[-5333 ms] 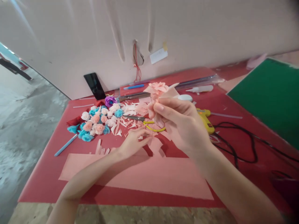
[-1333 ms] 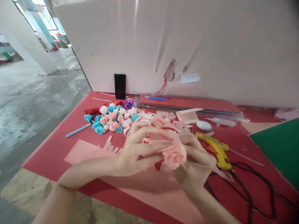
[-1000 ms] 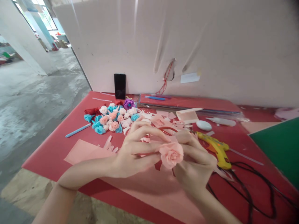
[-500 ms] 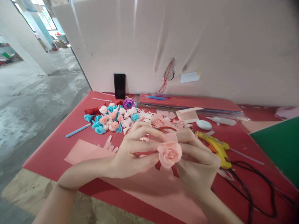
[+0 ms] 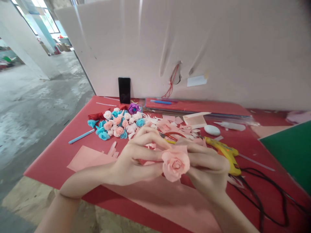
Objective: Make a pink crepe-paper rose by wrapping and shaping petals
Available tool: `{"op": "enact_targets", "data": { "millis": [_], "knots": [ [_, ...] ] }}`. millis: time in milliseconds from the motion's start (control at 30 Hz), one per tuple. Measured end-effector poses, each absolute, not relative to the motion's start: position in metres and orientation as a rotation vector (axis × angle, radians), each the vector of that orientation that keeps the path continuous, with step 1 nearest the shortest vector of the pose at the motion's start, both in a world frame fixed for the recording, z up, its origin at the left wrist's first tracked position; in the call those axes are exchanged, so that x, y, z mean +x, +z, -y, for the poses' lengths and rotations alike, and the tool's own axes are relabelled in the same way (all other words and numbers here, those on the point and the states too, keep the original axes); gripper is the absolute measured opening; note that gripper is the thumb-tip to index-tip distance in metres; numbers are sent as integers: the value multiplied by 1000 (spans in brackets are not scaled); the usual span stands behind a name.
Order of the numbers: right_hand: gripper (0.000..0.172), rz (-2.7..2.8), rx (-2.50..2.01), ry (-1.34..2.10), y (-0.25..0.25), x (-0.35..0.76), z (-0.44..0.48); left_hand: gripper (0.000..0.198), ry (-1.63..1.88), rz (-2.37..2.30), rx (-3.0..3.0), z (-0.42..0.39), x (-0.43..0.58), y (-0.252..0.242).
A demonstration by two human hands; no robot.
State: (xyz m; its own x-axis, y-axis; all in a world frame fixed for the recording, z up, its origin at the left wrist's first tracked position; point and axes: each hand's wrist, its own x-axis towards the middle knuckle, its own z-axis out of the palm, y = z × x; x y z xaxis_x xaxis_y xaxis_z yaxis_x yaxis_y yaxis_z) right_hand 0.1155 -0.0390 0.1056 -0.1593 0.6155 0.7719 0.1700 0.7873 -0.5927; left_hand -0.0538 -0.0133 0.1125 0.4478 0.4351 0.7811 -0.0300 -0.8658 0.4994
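Both my hands hold a pink paper rose (image 5: 175, 164) just above the red table sheet (image 5: 60, 145). My left hand (image 5: 137, 158) pinches the rose's left edge with its fingertips, the other fingers curved over it. From the right, my right hand (image 5: 208, 168) is closed round the base of the flower. The bloom faces me and looks fully rolled. A large pale pink paper sheet (image 5: 155, 197) lies under my wrists.
A heap of small pink, white, blue and purple paper roses (image 5: 119, 122) lies at the back left, beside a blue pen (image 5: 81, 136). Paper scraps, scissors (image 5: 171, 136), a yellow glue gun (image 5: 224, 153) with a black cord, a white bottle, a black phone (image 5: 124, 90) and a green board (image 5: 290, 152) surround my hands.
Over the last second the rose has turned a little and its petals have spread wider. My fingers shifted round it. Five seconds ago only my right hand held it, raised higher.
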Motion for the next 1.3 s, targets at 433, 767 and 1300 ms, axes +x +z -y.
{"op": "enact_targets", "data": {
  "millis": [433,767,1300],
  "knots": [
    [44,1357,-861,673,95,106,49,31,1415,-382,2159,8,-50,110],
    [25,1465,-891,393,99,105,50,36,1336,-462,2055,8,-50,116],
    [24,1526,-920,339,99,104,52,32,1242,-558,1969,8,-50,109]
  ]
}}
